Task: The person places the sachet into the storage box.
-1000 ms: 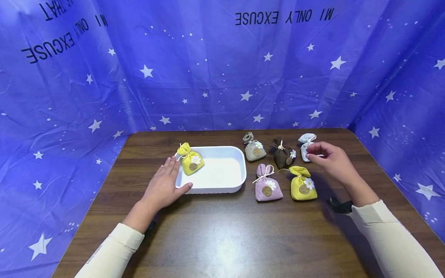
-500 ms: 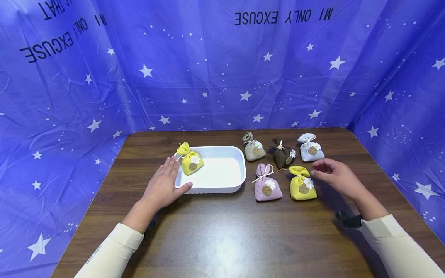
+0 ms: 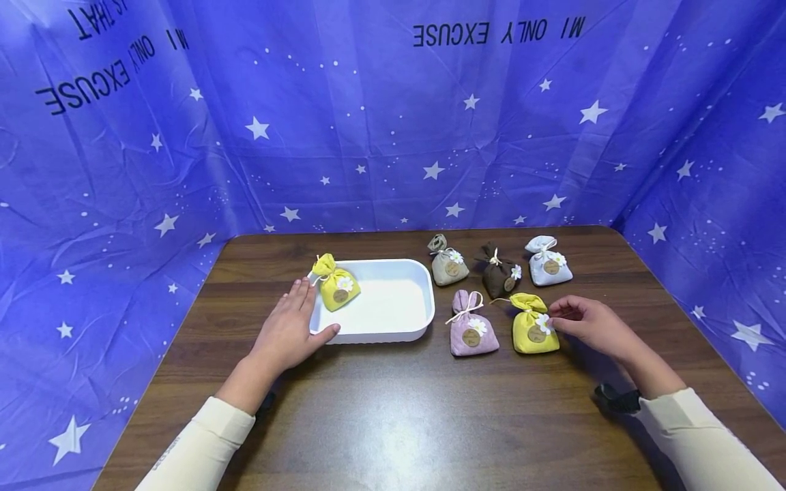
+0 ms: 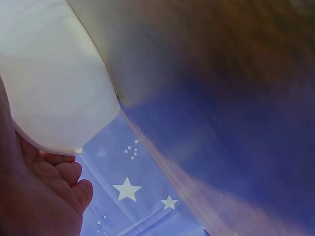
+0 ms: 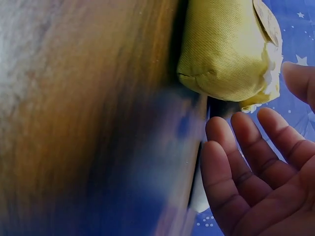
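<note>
left hand [image 3: 290, 329]: fingers extended at the left end of the white tray [image 3: 368, 337], no grip evident. right hand [image 3: 588, 326]: fingers loosely bent, parted from the thumb, holding nothing. the yellow pouch [image 3: 527, 335] rests on the desk [image 3: 381, 402] just beside it, contact unclear; judged light, soft, unlikely to slip. its daisy [image 3: 543, 323] looks fragile; best hold is the body's sides. white pouch [image 3: 546, 274] behind, apart.

smooth plastic-looking tray [image 3: 389, 303], wood-grain table [image 3: 331, 409], glossy in front of the tray, woven matt cloth yellow bag [image 3: 524, 323] right of the tray, matt cloth pink bag [image 3: 458, 333] nearer the tray, creased cloth curtain [image 3: 368, 109] behind the tray
</note>
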Tool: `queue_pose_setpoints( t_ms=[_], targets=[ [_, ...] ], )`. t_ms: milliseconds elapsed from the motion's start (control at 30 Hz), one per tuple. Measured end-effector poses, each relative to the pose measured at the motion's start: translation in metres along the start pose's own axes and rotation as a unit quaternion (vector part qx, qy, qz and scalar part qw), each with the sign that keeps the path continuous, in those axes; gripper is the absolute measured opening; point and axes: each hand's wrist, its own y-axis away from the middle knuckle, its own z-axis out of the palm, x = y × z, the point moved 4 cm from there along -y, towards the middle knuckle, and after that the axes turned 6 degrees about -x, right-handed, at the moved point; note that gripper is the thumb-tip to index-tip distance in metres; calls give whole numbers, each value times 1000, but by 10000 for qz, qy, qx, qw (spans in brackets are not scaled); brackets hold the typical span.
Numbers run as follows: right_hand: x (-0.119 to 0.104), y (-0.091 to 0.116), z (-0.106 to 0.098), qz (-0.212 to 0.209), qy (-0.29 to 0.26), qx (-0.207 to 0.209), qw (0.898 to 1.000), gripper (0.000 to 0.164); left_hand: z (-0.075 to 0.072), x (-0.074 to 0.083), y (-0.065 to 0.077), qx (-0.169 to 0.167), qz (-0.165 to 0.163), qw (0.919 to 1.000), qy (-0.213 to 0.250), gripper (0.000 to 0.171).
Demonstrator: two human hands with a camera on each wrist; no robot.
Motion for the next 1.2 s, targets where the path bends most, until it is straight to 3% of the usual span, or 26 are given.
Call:
queue_pose_setpoints(
  t_ms=[200,567,800,1200],
  targets=[
    [2,-2,5,42,55,-78,9999,25,0,0,1,22,9,10000,21,103],
    [4,-5,11,261,-661,-357,9968,36,-1,1,1,-29,-4,10000,20,101],
    [6,-8,14,358,-839,-495,9946,39,-1,1,1,-24,1,10000,23,101],
    [1,-13,16,66,-498,-317,9982,26,-1,1,2,-54,-34,10000,28,102]
  ],
)
